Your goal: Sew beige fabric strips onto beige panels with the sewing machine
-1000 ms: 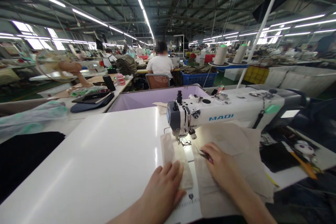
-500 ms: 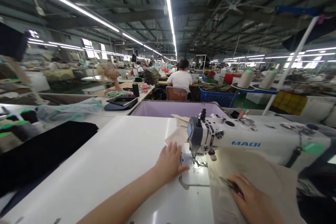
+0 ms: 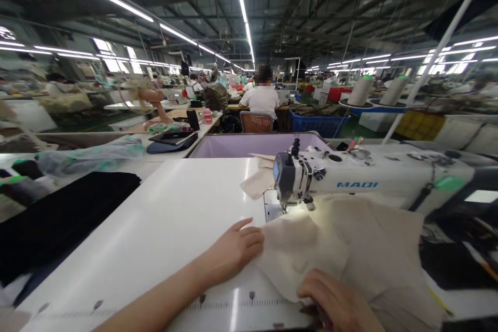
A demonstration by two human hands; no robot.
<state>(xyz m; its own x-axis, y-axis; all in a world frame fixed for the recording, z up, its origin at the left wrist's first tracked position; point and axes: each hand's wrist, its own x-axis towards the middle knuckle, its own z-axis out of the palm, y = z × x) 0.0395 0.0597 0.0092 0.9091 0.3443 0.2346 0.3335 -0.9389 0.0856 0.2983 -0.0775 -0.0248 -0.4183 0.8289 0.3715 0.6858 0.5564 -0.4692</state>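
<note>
A piece of beige fabric lies over the sewing machine's bed, in front of the needle area and out to the right. My left hand is closed on the fabric's left edge, its index finger stretched away from the others. At the near edge of the cloth my right hand is wrapped round thread snips, mostly hidden beneath the fingers. The white sewing machine stands beyond both hands, and the fabric hides much of its needle plate. Another beige piece lies left of the machine head.
Black fabric lies on the left, by a translucent bag. A lilac-lined bin is behind the white table. Thread cones stand at the back right. A person in white sits ahead.
My left hand has come nearer and taken the fabric's edge. The fabric has spread leftward over the needle plate. My right hand has moved nearer and left with the snips. The view has shifted slightly.
</note>
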